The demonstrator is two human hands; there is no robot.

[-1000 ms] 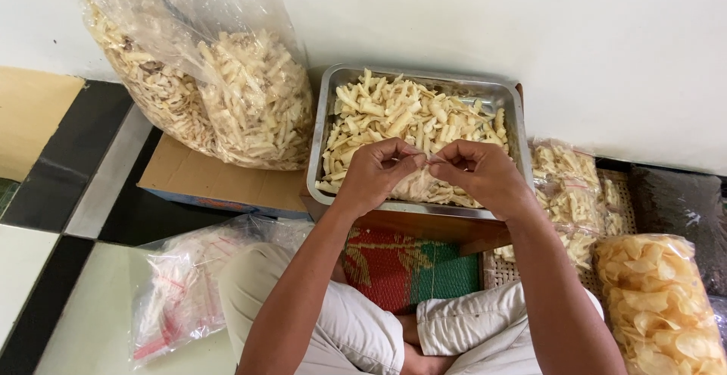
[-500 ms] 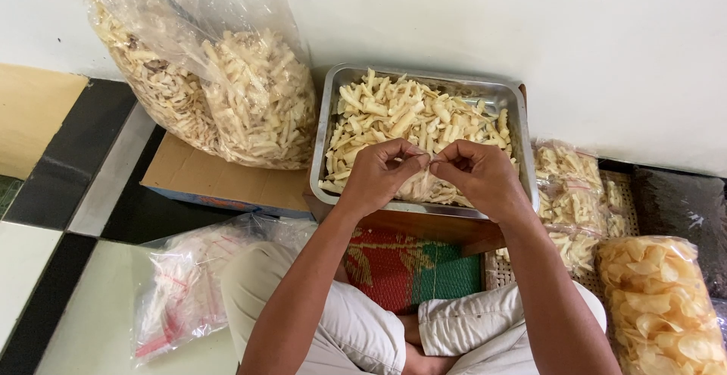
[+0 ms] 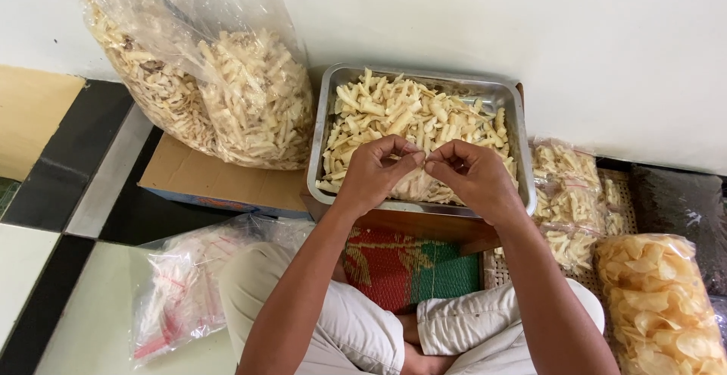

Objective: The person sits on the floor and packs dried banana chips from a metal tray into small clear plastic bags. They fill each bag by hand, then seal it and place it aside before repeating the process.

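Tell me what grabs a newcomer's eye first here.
The metal tray heaped with pale snack sticks, centre against the wall. Above it, the left hand and right hand meet, fingers pinched together. At upper left stands a big clear bag of the same sticks.

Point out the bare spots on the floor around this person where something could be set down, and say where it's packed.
Bare room: the black and white floor tiles left of the cardboard box, and the pale tile beside the flat bag pile. Crowded: the metal tray under both hands, the big bag behind the box, and the small packets and chip bag on the right.
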